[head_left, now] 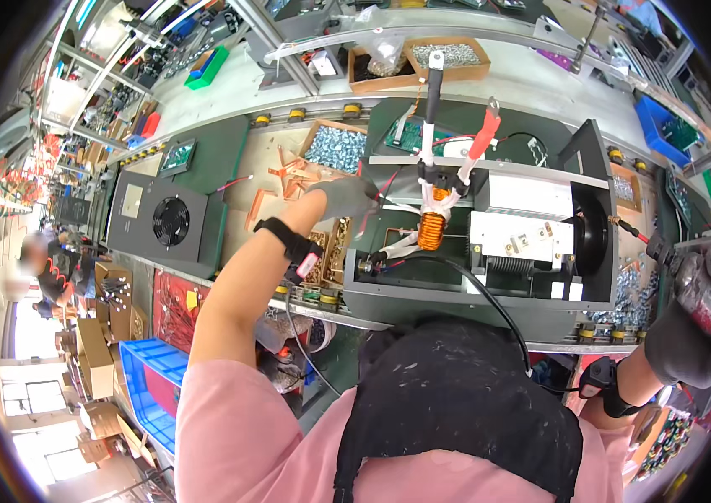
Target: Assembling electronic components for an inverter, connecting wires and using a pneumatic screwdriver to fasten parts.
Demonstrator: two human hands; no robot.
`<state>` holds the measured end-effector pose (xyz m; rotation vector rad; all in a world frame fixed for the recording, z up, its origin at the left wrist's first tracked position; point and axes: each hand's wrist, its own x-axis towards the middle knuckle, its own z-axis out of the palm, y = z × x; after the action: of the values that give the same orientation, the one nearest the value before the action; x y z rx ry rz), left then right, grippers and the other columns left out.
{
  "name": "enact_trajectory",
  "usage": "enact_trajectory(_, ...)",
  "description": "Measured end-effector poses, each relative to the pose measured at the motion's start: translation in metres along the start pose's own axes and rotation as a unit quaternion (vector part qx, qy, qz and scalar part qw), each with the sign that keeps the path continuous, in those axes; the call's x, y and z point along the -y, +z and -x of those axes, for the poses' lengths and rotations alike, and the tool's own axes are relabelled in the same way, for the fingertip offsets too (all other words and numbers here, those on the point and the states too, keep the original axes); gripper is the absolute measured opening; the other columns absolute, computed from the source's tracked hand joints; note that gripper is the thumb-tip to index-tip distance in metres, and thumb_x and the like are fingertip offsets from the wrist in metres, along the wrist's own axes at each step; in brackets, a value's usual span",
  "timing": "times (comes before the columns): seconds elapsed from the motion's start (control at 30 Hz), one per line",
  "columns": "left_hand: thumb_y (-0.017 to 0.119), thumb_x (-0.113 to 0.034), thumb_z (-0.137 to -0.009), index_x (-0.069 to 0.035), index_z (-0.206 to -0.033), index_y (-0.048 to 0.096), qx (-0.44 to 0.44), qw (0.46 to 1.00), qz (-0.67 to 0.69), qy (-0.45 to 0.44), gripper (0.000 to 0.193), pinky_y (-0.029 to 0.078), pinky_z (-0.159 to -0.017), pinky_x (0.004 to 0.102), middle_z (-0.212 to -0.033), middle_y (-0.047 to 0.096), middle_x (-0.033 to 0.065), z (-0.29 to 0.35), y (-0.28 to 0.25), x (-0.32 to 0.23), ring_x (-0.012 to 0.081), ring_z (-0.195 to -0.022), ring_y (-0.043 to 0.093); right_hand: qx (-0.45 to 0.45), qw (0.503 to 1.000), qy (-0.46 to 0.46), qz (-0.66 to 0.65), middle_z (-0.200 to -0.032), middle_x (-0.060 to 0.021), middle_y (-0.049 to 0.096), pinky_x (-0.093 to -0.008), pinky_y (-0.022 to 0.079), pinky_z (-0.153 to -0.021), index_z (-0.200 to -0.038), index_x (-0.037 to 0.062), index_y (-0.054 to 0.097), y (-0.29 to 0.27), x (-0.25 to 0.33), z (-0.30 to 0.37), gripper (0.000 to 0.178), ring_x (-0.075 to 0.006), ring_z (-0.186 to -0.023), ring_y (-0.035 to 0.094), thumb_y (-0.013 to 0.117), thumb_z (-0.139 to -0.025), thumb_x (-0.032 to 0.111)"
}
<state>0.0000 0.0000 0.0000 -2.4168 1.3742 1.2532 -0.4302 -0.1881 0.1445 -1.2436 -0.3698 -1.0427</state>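
An open grey metal chassis (481,295) lies in front of me on a dark green board. It holds an orange copper coil (432,230), white heatsink blocks (527,197) and a black fan (592,235). Two thick cables rise from it, one with a black sleeve (433,96) and one with a red sleeve (486,132), each with a metal lug. My left hand (343,199), in a grey glove, is closed at the chassis's left end, beside thin red wires; what its fingers pinch is hidden. Far right, my gloved right hand (687,345) grips a red-and-grey power screwdriver (702,293), its bit toward the chassis.
Left of the chassis are copper strips (295,178), a tray of screws (335,147) and a bin of brass parts (338,251). A finished-looking grey case with a fan (157,220) sits further left. A black cable (490,298) arches over the chassis's near wall. A blue crate (150,377) stands lower left.
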Motion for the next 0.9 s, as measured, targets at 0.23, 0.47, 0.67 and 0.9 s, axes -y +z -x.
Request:
enact_trajectory(0.23, 0.059, -0.031, -0.084, -0.003, -0.089, 0.061, 0.086, 0.881, 0.459, 0.073, 0.028, 0.04, -0.044, 0.0211, -0.07, 0.056, 0.0033, 0.045, -0.009, -0.039, 0.0082, -0.055, 0.053, -0.171, 0.976, -0.028, 0.133, -0.095, -0.011, 0.04, -0.0369, 0.035, -0.081, -0.103, -0.0017, 0.047, 0.015, -0.018, -0.01, 0.045, -0.0229, -0.09, 0.038, 0.058, -0.076, 0.032)
enact_trajectory(0.47, 0.062, -0.016, -0.087, 0.001, -0.103, 0.059, -0.026, 0.734, 0.679, 0.027, 0.024, 0.049, -0.054, 0.0233, -0.082, 0.06, 0.0061, 0.012, 0.075, -0.122, 0.0142, -0.068, 0.059, -0.127, 0.985, -0.011, 0.112, -0.09, -0.0068, 0.046, -0.0386, 0.046, -0.076, -0.112, 0.0048, 0.05, 0.018, -0.073, -0.008, 0.038, -0.0239, -0.087, 0.049, 0.066, -0.079, 0.016)
enact_trajectory(0.67, 0.06, -0.012, -0.087, 0.003, -0.103, 0.06, -0.087, 0.75, 0.656, -0.003, 0.023, 0.052, -0.059, 0.0238, -0.085, 0.062, 0.0087, 0.011, 0.082, -0.127, 0.0149, -0.072, 0.061, -0.181, 0.978, 0.071, 0.076, -0.089, -0.0141, 0.057, -0.0366, 0.05, -0.073, -0.106, 0.0034, 0.049, 0.026, -0.127, 0.008, 0.034, -0.0245, -0.081, 0.058, 0.063, -0.076, 0.01)
enact_trajectory(0.9, 0.06, -0.006, -0.085, 0.005, -0.101, 0.06, -0.098, 0.76, 0.64, -0.052, 0.019, 0.053, -0.061, 0.0247, -0.085, 0.063, 0.0114, 0.014, 0.081, -0.122, 0.0157, -0.07, 0.062, -0.177, 0.973, 0.1, 0.107, -0.089, -0.0136, 0.058, -0.0358, 0.05, -0.073, -0.105, 0.0021, 0.048, 0.028, -0.171, 0.015, 0.03, -0.0221, -0.08, 0.059, 0.058, -0.077, 0.003)
